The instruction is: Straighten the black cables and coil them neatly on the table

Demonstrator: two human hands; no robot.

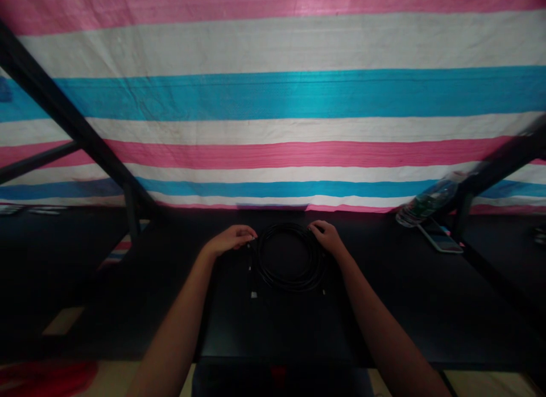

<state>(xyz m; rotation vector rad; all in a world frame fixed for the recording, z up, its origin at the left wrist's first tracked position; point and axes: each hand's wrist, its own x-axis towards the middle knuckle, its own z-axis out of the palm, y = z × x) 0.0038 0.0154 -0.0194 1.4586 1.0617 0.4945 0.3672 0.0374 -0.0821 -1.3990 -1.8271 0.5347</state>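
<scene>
A black cable (290, 283) lies coiled in a ring on the dark table (277, 334). My left hand (232, 239) is at the ring's upper left, its fingers pinched on a small light-coloured cable end. Below those fingertips, a cable connector (253, 294) rests on the table. At the ring's upper right, my right hand (325, 235) has its fingers closed at the coil's edge; what they hold, if anything, is too dark to make out. Another small cable end (323, 292) shows at the coil's lower right.
A plastic bottle (426, 203) leans at the back right, beside a phone (441, 238) lying on the table. Dark metal bars (85, 129) slant up at both sides. A striped sheet (273, 95) hangs behind the table. Something red (51, 379) is at the lower left.
</scene>
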